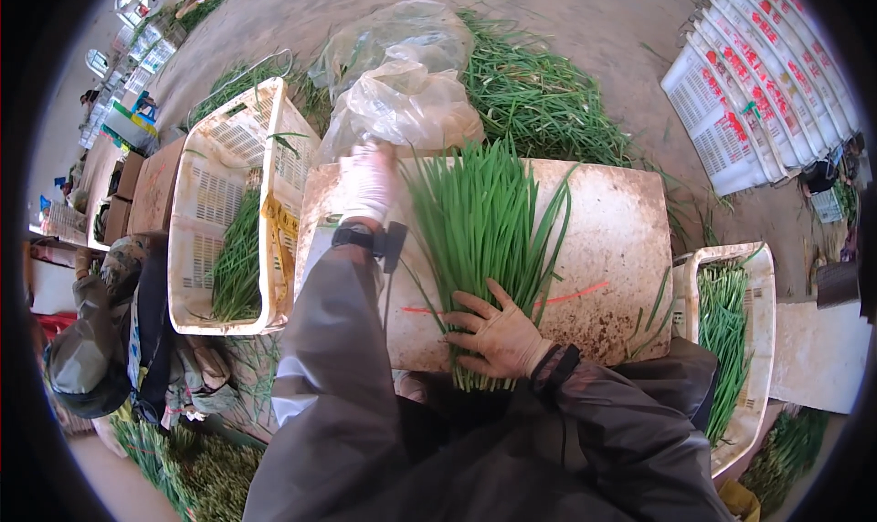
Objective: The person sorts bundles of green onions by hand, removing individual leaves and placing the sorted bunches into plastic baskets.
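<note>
A bundle of green garlic chives (490, 214) lies lengthwise across a dirt-stained white board (610, 227), its cut ends towards my body. My right hand (500, 330), in a thin pale glove, holds the bundle down near those ends, fingers curved over it. Passing beneath the stems is a thin red tie strip (575, 293), showing on both sides. My left hand (370, 179), in a white glove, is motion-blurred over the board's far left part, near a clear plastic bag (411, 104). Whether its fingers hold anything is hidden by the blur.
A white plastic crate (179, 248) with chives stands left; another crate (762, 357) with chives stands right. Loose chives (541, 97) lie heaped beyond the board. Stacked white crates (747, 90) are at far right. A person in a cap (85, 364) is close on the left.
</note>
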Tool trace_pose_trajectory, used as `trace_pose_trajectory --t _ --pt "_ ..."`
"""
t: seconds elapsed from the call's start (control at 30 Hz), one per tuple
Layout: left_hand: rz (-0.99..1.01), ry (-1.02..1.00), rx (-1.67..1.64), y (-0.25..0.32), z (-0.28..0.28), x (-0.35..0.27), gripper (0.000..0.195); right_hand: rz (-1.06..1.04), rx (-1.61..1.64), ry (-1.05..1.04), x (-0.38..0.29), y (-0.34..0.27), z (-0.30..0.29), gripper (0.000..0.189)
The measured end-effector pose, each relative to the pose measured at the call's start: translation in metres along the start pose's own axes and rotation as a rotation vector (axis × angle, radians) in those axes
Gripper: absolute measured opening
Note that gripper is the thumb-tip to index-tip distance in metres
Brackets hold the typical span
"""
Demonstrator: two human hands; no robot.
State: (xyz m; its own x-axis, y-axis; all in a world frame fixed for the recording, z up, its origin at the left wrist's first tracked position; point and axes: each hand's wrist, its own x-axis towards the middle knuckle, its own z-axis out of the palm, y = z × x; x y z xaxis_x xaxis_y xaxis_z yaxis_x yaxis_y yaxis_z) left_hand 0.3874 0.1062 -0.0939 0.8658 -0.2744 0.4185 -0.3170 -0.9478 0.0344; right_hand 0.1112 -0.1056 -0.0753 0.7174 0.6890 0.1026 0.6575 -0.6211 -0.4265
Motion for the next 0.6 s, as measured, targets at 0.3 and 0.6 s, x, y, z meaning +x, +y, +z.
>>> trace_pose_trajectory --t 0.3,0.6 --pt "-0.828 0.772 -1.078 -0.066 -0.102 0.023 0.022 -0.018 0.020 0.058 -0.006 0.005 0.003 0.037" --pt "-1.090 0.967 -1.459 -0.136 -0.203 -0.073 0.023 -0.040 -0.019 0.094 -0.007 -0.003 0.009 0.037"
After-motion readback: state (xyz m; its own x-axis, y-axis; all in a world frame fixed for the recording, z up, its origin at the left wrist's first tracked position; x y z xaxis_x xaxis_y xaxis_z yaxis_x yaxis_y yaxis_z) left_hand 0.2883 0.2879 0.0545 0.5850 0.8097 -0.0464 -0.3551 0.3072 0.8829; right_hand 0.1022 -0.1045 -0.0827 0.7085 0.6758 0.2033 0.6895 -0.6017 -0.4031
